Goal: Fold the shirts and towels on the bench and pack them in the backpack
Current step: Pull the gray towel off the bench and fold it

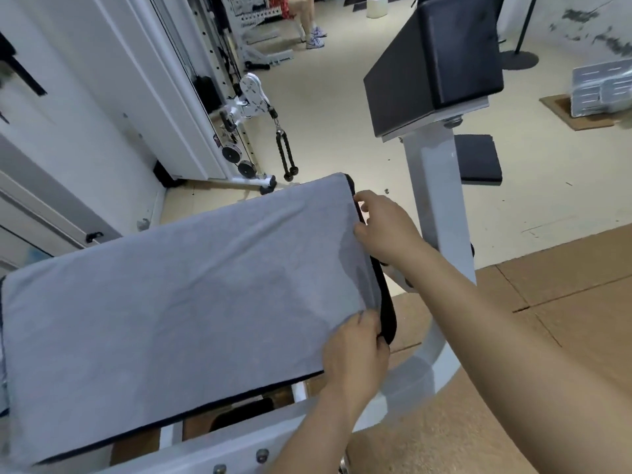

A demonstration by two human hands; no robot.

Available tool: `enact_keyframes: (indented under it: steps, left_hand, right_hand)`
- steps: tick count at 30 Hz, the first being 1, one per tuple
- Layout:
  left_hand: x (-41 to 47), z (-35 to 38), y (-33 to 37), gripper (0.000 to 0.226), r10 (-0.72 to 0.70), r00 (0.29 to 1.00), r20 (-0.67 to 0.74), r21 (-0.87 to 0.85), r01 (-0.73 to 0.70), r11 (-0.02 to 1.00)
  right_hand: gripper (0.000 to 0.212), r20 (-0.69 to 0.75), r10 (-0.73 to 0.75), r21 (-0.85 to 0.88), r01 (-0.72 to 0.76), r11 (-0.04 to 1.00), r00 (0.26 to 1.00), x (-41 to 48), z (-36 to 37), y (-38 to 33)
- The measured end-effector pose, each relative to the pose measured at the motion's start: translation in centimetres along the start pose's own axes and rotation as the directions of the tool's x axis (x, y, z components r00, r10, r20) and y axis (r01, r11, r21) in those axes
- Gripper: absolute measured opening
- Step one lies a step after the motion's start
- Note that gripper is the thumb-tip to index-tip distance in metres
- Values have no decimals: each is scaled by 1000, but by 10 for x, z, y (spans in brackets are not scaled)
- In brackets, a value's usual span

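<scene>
A grey towel (178,302) lies spread flat over the black bench pad (386,309), covering nearly all of it. My left hand (355,357) pinches the towel's near right corner at the pad's edge. My right hand (386,227) grips the towel's far right edge, fingers curled over the side of the pad. No backpack or shirts are in view.
The bench's white frame (434,206) rises right of the pad and carries a black padded rest (434,63). A white cable machine (191,97) with a rope handle (285,155) stands behind. A seated person's legs (307,18) show far back. Brown floor mats (547,319) lie at right.
</scene>
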State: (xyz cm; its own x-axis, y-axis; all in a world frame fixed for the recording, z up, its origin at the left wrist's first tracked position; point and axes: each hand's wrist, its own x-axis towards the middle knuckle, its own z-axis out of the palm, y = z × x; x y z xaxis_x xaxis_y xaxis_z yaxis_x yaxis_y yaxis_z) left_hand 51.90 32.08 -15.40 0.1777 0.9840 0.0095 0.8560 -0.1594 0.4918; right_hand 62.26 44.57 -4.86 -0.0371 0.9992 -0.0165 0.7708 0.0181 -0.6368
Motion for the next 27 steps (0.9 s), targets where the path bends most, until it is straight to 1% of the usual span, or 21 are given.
enact_keyframes:
  steps: [1, 3, 6, 9, 10, 14, 17, 20, 22, 23, 25, 27]
  left_hand:
    - [0, -1, -2, 7, -48, 999, -2, -67, 48, 997]
    - [0, -3, -6, 12, -102, 995, -12, -165, 99, 981]
    - [3, -4, -8, 18, -121, 992, 30, -257, 125, 958]
    - [2, -4, -13, 5, -113, 991, 68, -336, 130, 933]
    - [2, -5, -14, 4, -109, 991, 80, -368, 131, 921]
    - [-3, -18, -15, 9, -116, 983, 146, -494, 174, 852]
    - [-15, -31, -19, 10, -197, 966, 166, -585, 257, 769]
    - [-39, -54, -34, 13, -313, 941, 133, -663, 319, 677]
    - [-58, -74, -50, 15, -375, 924, 71, -723, 307, 619]
    - [-68, -83, -59, 20, -398, 916, 45, -746, 296, 596]
    - [-86, -103, -80, 24, -439, 899, 16, -794, 278, 540]
    - [-102, -121, -103, 18, -496, 868, -7, -837, 266, 478]
  right_hand:
    - [42, 5, 26, 21, -26, 999, 1000, 9, 4, 0]
    - [35, -4, 63, 13, -62, 998, 998, 24, 13, 0]
    - [30, -88, 109, 23, -108, 994, 990, 39, 24, 0]
    - [24, -152, 130, 65, -121, 991, 980, 51, 30, -3]
    - [21, -159, 134, 78, -123, 989, 978, 55, 32, -4]
    - [25, -159, 215, 138, -194, 971, 963, 67, 37, -13]
    - [19, -178, 254, 167, -225, 960, 951, 68, 40, -21]
    - [22, -206, 220, 224, -173, 959, 953, 62, 41, -42]
    - [27, -218, 168, 332, -88, 939, 962, 54, 47, -66]
    - [25, -220, 140, 404, -41, 914, 965, 49, 53, -81]
    - [6, -200, 128, 535, -1, 845, 971, 38, 67, -112]
    - [26, -144, 92, 607, 15, 795, 985, 27, 83, -146]
